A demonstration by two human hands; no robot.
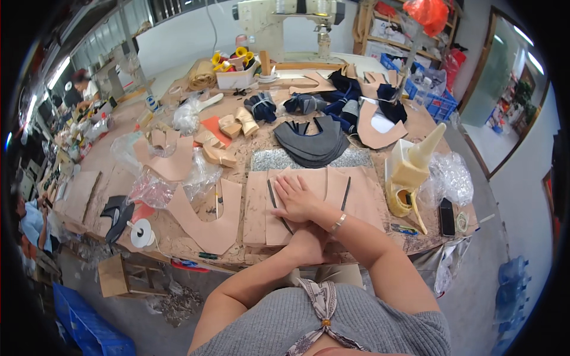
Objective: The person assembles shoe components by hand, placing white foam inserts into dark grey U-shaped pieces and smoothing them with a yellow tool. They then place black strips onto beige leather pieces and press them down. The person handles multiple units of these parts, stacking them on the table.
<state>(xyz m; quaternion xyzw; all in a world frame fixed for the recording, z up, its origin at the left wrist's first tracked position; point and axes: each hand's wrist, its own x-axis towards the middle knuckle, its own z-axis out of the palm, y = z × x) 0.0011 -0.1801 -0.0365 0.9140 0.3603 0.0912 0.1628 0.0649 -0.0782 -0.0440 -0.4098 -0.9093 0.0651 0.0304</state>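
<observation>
My right hand (295,199) lies flat with its fingers stretched out on a tan leather-like sheet (368,202), across a thin black strip (279,204). A second black strip (347,193) runs slanting on the sheet, to the right of that hand. My left hand (311,242) is at the sheet's near edge, partly under my right wrist; its fingers are hidden. Just beyond the sheet lies a grey speckled slab (267,159), with a stack of dark grey curved pieces (312,142) resting over its far edge.
At right stand a glue-stained yellow pot (409,172), a black phone (446,217) and crumpled plastic (448,178). To the left lie a U-shaped tan piece (217,228) and a white spool (142,233). A sewing machine (285,26) stands at the back. A wooden stool (119,276) is below.
</observation>
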